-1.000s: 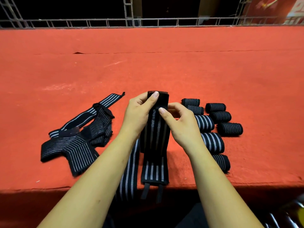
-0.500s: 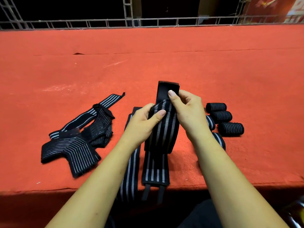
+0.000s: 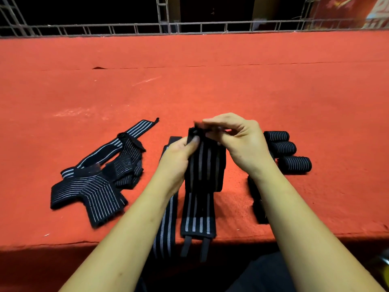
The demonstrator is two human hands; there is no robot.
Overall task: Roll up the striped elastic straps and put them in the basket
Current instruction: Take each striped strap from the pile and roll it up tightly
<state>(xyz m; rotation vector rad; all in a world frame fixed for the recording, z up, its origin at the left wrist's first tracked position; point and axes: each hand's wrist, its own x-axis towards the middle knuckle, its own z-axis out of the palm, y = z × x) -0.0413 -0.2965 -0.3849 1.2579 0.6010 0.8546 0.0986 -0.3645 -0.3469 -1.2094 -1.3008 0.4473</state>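
Red-covered table (image 3: 210, 85) fills most of the view, running wide to both sides of my hands and past them to a metal railing (image 3: 210, 26) at the far edge. Pile of loose straps (image 3: 92, 186), black with pale stripes, lies on the table well to the left of my left hand, tangled, with one long end pointing toward the far side. Striped strap (image 3: 205, 165) sits between my two hands. Its upper part is lifted off the table and doubled over. Its lower end lies flat at the near edge below my wrists, and two dark tabs (image 3: 194, 247) hang over that edge. Flat strap (image 3: 167, 226) lies just beside it on the left, stretched out under my left forearm, its near end over the table edge too. Rolled straps (image 3: 283, 148): three tight rolls in a staggered row just right of my right hand. More dark rolls are partly hidden under my right forearm, count unclear. Left hand (image 3: 179, 159) grips the striped strap from the left, thumb pressed on its front near the top, fingers curled behind. Right hand (image 3: 239, 140) is above it, fingertips pinching the strap's top end. That end is blurred, so I cannot tell the exact fold.
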